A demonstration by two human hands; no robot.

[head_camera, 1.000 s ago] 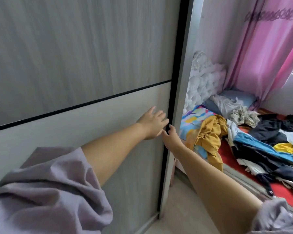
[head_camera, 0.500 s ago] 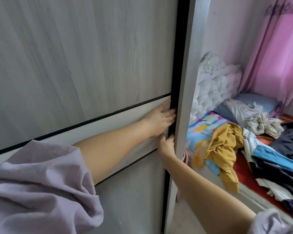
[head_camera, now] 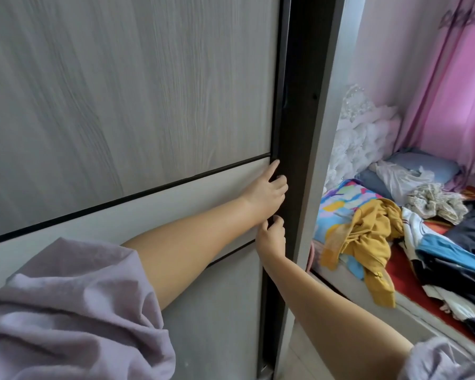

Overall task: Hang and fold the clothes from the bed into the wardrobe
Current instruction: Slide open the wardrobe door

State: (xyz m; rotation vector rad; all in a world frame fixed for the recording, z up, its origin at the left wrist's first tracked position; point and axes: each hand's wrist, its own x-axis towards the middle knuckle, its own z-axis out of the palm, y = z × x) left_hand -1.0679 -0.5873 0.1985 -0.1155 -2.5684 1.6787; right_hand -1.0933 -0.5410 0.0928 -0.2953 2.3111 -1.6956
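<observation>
Your left hand [head_camera: 266,193] and right hand [head_camera: 270,234] both hook curled fingers round the dark edge of the grey wood-grain sliding wardrobe door [head_camera: 137,86], one just above the other beside a narrow dark gap; if the fingers slip off that thin edge, or you pull unevenly, the door could jam or pinch them against the pale grey frame post [head_camera: 324,133] (the track itself is hidden). The heap of mixed clothes [head_camera: 428,237], mustard, blue, dark and white, lies crumpled on the red-covered bed [head_camera: 403,281], well apart to your right

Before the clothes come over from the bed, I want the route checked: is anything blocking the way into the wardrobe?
Yes: the sliding wardrobe door is barely open; both hands, left hand and right hand, grip its edge.
</observation>
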